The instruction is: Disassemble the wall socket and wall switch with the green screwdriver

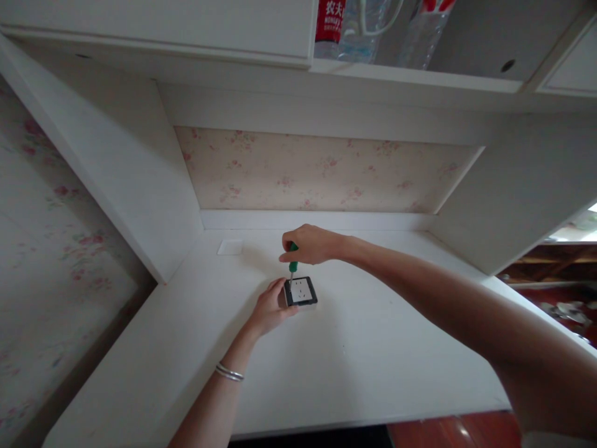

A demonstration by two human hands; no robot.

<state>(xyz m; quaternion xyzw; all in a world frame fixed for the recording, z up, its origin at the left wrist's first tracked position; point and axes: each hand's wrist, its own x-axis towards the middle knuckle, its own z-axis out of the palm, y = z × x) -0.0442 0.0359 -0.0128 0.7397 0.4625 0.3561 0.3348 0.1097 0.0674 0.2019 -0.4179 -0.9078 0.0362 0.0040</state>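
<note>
right hand (305, 244): fingers curled round green screwdriver (293, 267), tip down at socket (302, 290) | left hand (270, 307): fingers kinda hugging its side, on worktop (382, 348)

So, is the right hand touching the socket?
Apart. The head view shows a gap between the right hand and the socket, where part of the screwdriver is visible.

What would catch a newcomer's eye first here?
Probably the green-handled screwdriver in the right hand, vivid against the white desktop, its tip at the left side of a square black-framed white socket held by the left hand. Next, at the top, the red-labelled plastic bottle on the white shelf.
</note>
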